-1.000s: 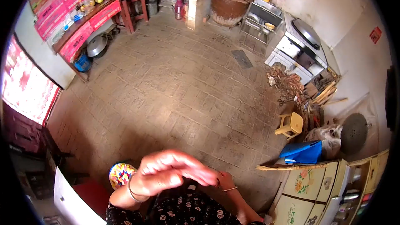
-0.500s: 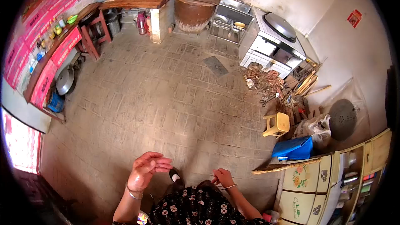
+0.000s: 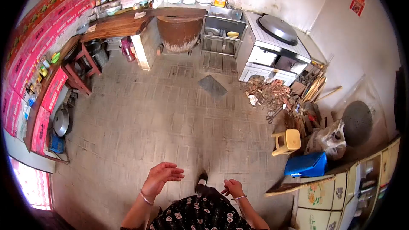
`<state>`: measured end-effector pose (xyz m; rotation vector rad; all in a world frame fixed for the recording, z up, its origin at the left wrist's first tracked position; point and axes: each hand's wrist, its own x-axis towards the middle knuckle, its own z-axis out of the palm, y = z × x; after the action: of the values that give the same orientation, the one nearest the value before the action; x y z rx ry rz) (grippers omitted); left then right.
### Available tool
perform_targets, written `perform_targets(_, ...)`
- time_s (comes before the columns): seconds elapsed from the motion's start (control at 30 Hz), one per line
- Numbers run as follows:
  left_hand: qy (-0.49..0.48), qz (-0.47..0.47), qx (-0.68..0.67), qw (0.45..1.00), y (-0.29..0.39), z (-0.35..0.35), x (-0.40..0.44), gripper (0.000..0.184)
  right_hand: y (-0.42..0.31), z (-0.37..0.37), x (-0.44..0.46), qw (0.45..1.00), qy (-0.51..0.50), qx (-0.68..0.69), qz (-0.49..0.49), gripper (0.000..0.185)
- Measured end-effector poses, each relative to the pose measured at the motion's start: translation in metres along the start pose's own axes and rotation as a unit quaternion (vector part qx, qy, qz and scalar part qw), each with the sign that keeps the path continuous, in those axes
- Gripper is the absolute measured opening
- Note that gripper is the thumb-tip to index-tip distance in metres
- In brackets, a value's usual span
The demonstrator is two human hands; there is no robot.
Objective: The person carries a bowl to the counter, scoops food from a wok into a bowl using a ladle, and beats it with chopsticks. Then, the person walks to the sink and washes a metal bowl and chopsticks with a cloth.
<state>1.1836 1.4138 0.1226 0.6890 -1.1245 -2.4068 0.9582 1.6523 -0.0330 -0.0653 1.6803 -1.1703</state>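
My left hand (image 3: 162,179) is raised in front of my body, palm inward, its fingers stretched out and holding nothing. A bracelet (image 3: 146,197) circles that wrist. My right hand (image 3: 233,188) hangs lower by my other side, fingers loosely bent with a gap between them; nothing shows in its grasp. Another bracelet (image 3: 240,197) is on the right wrist. Neither hand touches any object. Below them are my black patterned top (image 3: 196,215) and one dark shoe (image 3: 201,179) on the brick floor (image 3: 162,123).
A yellow stool (image 3: 289,140), a blue box (image 3: 306,165) and a cabinet (image 3: 317,202) line the right side. Firewood scraps (image 3: 272,93) lie before the tiled stove (image 3: 277,51). A large brown vat (image 3: 180,32) and wooden counter (image 3: 115,26) stand at the back. Shelving (image 3: 47,102) runs along the left.
The view has tilted up, showing more of the back wall. A foot has stepped forward. My left hand has shifted slightly right and lower; both hands remain empty-looking.
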Motion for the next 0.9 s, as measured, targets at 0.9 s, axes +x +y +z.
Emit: perform_targets(0.9, -0.015, -0.103, 0.008, 0.995, 0.132, -0.081, 0.440, 0.034, -0.281, 0.016, 0.292, 0.997, 0.042, 0.066, -0.006, 0.025)
